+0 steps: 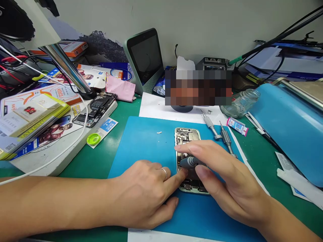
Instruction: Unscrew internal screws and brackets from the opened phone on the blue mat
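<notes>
Phone, one, with its insides bared (188, 136): lies face up on the blue mat (141, 154), upper end away from the person, middle partly covered by fingers.

Left hand (148, 191): palm down, index finger stretched out to the phone's lower half, near its left edge; thumb held apart from that finger, with nothing seen between them; a ring (164, 174) on one finger.

Right hand (224, 178): over the phone's right side, index finger reaching across to the left edge, thumb lower down, a moderate gap between the two. In that gap, a grey screwdriver (189, 162), tilted (whether the fingers actually pinch it cannot be told).

Screwdrivers, two more: one silver (210, 124), one dark grey (226, 137), side by side to the right of the phone's upper end.

White scrap, one, small (159, 132): on the mat, left of the phone.

Glass jar (243, 102): lying tipped beyond the screwdrivers, with a pink-and-blue packet (237, 126) nearby.

Second opened phone (97, 107): at left, near the pink cloth (121, 88). Green lid (93, 138): on a card (108, 126).
</notes>
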A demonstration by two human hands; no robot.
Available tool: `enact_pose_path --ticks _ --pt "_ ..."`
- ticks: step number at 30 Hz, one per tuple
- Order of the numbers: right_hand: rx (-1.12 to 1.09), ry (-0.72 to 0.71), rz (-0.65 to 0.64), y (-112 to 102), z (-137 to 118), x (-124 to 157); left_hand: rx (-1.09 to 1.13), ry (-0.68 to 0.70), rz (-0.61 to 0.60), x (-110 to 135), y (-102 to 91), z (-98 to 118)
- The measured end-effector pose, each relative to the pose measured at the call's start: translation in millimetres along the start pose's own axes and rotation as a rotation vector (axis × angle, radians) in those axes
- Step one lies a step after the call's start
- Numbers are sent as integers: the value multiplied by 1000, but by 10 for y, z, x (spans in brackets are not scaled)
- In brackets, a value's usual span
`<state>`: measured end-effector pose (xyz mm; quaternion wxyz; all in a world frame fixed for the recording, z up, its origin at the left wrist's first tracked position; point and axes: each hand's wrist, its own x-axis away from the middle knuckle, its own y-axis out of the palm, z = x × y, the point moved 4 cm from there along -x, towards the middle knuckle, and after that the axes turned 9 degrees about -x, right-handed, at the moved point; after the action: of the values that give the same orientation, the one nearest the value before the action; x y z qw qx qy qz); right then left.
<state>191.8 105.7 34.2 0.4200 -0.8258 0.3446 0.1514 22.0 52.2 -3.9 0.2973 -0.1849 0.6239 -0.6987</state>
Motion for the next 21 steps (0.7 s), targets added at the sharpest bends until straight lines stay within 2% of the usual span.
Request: enact_pose_path --ticks 5,11,17,21 --pt "-20 -30 21 14 -3 -17 0 -2 -27 -21 -3 -7" --pt "81 -4 98 0 1 -46 -9 -8 -32 -27 -6 -5" --pt "23 -36 60 4 -27 -59 2 3 -33 -21 10 -10" --pt "64 -74 93 10 3 -58 -4 -11 -41 -13 -2 -3"
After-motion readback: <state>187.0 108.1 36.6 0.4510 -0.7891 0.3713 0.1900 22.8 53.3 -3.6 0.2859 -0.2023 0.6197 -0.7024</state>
